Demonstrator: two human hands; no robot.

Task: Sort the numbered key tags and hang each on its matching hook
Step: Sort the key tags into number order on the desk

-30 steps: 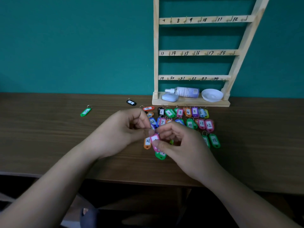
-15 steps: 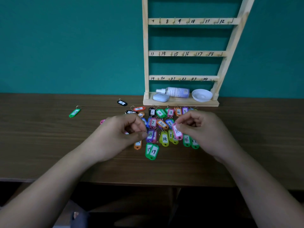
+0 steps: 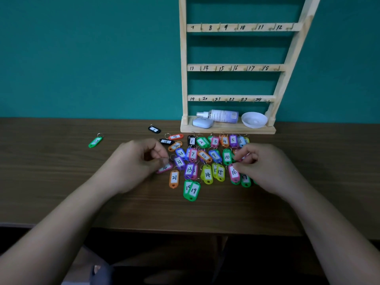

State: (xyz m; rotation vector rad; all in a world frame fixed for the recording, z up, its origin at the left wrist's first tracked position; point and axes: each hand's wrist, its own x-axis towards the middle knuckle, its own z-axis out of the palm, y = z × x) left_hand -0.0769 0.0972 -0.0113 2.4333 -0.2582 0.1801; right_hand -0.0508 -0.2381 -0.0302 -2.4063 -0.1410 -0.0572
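Head view: the pink tag 16 [image 3: 234, 173] is pinched by the right hand [image 3: 265, 167] in its row on the table [image 3: 61, 171] — it should be laid flat beside 15 [image 3: 220, 172] — while another pink tag [image 3: 164, 168] is pinched by the left hand [image 3: 133, 163].

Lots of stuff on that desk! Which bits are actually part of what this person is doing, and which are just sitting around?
Part of the job:
- numbered key tags spread on the table
- wooden hook rack with numbered hooks
- left hand and right hand, sorting tags

Just lying about, on the rack's base:
- spray bottle
- small white case
- white dish
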